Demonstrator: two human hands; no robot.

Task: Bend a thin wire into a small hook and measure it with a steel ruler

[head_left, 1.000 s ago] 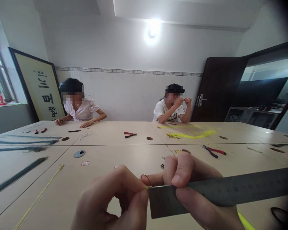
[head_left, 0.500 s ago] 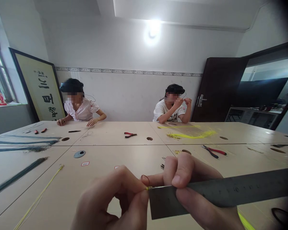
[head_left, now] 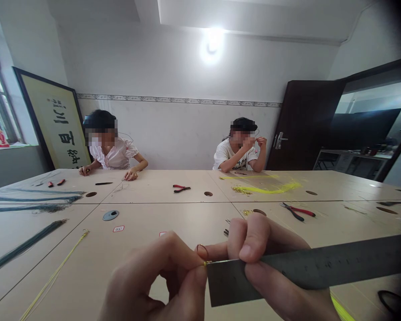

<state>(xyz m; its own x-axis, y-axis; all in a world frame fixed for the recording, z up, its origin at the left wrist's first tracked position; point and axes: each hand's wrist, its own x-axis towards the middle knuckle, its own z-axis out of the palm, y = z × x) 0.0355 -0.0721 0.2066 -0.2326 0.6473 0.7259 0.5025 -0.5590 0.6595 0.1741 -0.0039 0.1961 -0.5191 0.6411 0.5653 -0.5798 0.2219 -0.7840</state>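
Observation:
My left hand [head_left: 160, 276] is closed, thumb and forefinger pinching the end of a yellow thread [head_left: 206, 263]. Only a small yellow bit shows at the fingertips, right by the near corner of a steel ruler [head_left: 321, 267]. The ruler is gripped between the thumb and fingers of my right hand [head_left: 265, 274] and slants up to the right. A thin reddish-brown loop [head_left: 203, 249] curves above the pinch; what it is fixed to is hidden. Bright yellow threads [head_left: 341, 307] show below my right wrist.
Red-and-black pliers [head_left: 299, 211] lie beyond my right hand, and another pair of pliers [head_left: 181, 188] lies farther off. Blue-grey thread bundles [head_left: 26, 245] and yellow threads [head_left: 58, 269] are at left. Two co-workers [head_left: 112, 149] sit across the table [head_left: 137, 223].
My hands, the ruler and the yellow thread have hardly moved. Across the table, the left co-worker's hand has shifted slightly and its fingers are more curled.

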